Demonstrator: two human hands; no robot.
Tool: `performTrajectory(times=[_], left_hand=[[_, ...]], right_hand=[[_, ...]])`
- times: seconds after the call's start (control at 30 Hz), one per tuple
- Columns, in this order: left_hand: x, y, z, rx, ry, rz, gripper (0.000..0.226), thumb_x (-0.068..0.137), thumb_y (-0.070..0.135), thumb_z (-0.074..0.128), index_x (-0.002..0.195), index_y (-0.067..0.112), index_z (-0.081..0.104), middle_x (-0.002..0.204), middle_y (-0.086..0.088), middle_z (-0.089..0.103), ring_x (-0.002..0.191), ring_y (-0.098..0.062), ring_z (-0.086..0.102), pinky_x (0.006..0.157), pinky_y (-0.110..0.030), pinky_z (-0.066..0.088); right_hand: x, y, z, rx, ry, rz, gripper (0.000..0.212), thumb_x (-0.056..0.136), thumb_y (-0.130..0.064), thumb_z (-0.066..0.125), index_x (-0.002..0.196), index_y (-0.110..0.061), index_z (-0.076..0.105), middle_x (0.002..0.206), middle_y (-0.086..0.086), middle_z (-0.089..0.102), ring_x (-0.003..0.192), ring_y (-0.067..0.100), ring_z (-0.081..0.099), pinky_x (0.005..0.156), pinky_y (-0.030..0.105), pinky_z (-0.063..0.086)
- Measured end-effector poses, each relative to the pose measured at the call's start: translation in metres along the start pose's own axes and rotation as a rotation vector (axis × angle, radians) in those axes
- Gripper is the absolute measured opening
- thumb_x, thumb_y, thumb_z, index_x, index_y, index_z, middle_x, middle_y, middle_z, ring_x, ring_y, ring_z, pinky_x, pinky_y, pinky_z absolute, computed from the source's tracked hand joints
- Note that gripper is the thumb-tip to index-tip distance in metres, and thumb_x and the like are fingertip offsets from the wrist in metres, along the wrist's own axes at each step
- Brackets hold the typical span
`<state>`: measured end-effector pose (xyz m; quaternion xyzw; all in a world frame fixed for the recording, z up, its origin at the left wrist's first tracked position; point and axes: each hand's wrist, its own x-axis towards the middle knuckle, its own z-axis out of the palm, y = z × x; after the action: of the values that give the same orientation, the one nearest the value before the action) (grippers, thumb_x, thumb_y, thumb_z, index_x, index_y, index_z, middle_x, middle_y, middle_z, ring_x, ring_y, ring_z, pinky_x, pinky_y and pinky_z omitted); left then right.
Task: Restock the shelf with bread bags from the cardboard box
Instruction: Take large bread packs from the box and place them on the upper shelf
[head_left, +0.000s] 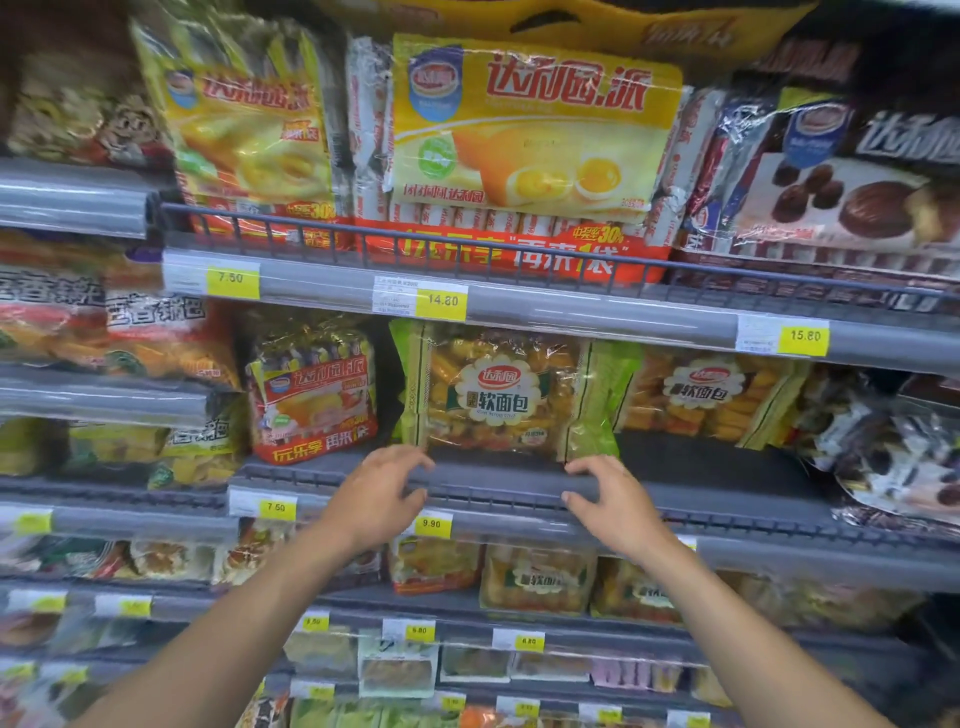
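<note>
Hovering spread, empty: left hand (382, 491) and right hand (615, 501) near the green bread bag (501, 392).
Bag is standing upright — a nudge risks tipping it forward over the shelf rail (498, 491).

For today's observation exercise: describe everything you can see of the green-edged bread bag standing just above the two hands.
The green-edged bread bag is clear, glossy plastic with light green side panels and a white flower-shaped label with a red logo. Yellow-orange rolls show through it. It stands upright near the front of the grey shelf, facing outward. A similar bag sits beside it. Neither hand appears to touch it.
</note>
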<state>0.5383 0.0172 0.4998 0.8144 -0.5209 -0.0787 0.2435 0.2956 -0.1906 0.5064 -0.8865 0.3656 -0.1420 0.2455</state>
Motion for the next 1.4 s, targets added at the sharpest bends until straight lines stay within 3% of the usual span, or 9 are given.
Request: performTrajectory(times=[0.27,0.37,0.47,0.57,0.7,0.8,1.1,1.27,1.4], left_hand=[[-0.094,0.006,0.021,-0.02,0.039,0.048,0.031,0.099,0.028,0.058,0.129,0.029,0.058,0.152,0.003,0.043,0.143,-0.021,0.036,0.114,-0.039,0.035],[-0.128,0.006,0.039,-0.022,-0.012,0.06,0.038,0.099,0.029,0.057,0.137,0.027,0.055,0.157,0.002,0.038,0.15,-0.021,0.026,0.12,-0.039,0.027],[-0.162,0.01,0.061,-0.024,-0.072,0.049,0.039,0.1,0.031,0.056,0.138,0.027,0.053,0.16,0.001,0.033,0.15,-0.02,0.022,0.119,-0.038,0.025],[-0.188,0.015,0.087,-0.027,-0.132,0.063,0.037,0.099,0.029,0.058,0.135,0.027,0.055,0.158,0.001,0.036,0.149,-0.02,0.026,0.118,-0.034,0.025],[-0.207,0.03,0.124,-0.028,-0.223,0.071,0.041,0.097,0.028,0.056,0.138,0.026,0.054,0.157,0.001,0.038,0.147,-0.02,0.03,0.117,-0.036,0.031],[-0.217,0.052,0.154,-0.021,-0.3,0.105,0.043,0.097,0.028,0.058,0.14,0.024,0.053,0.157,0.0,0.039,0.147,-0.02,0.03,0.118,-0.032,0.025],[-0.239,0.127,0.258,-0.035,-0.547,0.154,0.051,0.084,0.036,0.049,0.133,0.022,0.059,0.147,-0.004,0.05,0.142,-0.027,0.039,0.115,-0.033,0.031],[-0.253,0.17,0.342,-0.049,-0.669,0.166,0.04,0.095,0.03,0.06,0.134,0.027,0.054,0.152,-0.001,0.042,0.145,-0.025,0.033,0.115,-0.034,0.03],[-0.275,0.198,0.417,-0.053,-0.757,0.111,0.04,0.095,0.027,0.057,0.135,0.029,0.053,0.151,0.004,0.041,0.143,-0.023,0.035,0.115,-0.034,0.032]], right_hand=[[-0.105,-0.003,0.015,-0.022,0.125,0.061,0.041,0.094,-0.031,0.065,0.133,-0.024,0.052,0.137,-0.004,0.047,0.131,0.017,0.045,0.104,0.032,0.04],[-0.148,0.01,0.024,-0.029,0.111,0.092,0.042,0.093,-0.029,0.066,0.132,-0.022,0.053,0.135,-0.002,0.048,0.13,0.019,0.045,0.099,0.03,0.039],[-0.192,0.029,0.033,-0.044,0.062,0.152,0.043,0.094,-0.03,0.066,0.135,-0.022,0.053,0.14,0.001,0.046,0.136,0.02,0.041,0.107,0.033,0.039],[-0.235,0.05,0.041,-0.045,0.059,0.202,0.042,0.091,-0.023,0.067,0.131,-0.017,0.057,0.132,0.005,0.052,0.127,0.022,0.05,0.098,0.028,0.041],[-0.291,0.086,0.044,-0.05,0.028,0.308,0.046,0.087,-0.033,0.068,0.128,-0.014,0.06,0.131,0.006,0.055,0.128,0.025,0.05,0.104,0.036,0.041],[-0.33,0.119,0.041,-0.04,0.007,0.4,0.042,0.088,-0.039,0.062,0.124,-0.018,0.063,0.122,0.001,0.058,0.12,0.023,0.056,0.099,0.036,0.046],[-0.437,0.215,0.024,-0.009,0.002,0.661,0.044,0.087,-0.027,0.074,0.127,-0.017,0.06,0.134,0.009,0.054,0.125,0.028,0.052,0.106,0.036,0.04],[-0.488,0.285,0.029,0.013,-0.026,0.766,0.039,0.089,-0.027,0.072,0.125,-0.017,0.064,0.132,0.008,0.055,0.124,0.025,0.054,0.108,0.032,0.038],[-0.519,0.354,0.044,0.038,-0.171,0.828,0.046,0.088,-0.025,0.071,0.131,-0.014,0.061,0.133,0.008,0.055,0.121,0.026,0.056,0.106,0.03,0.04]])
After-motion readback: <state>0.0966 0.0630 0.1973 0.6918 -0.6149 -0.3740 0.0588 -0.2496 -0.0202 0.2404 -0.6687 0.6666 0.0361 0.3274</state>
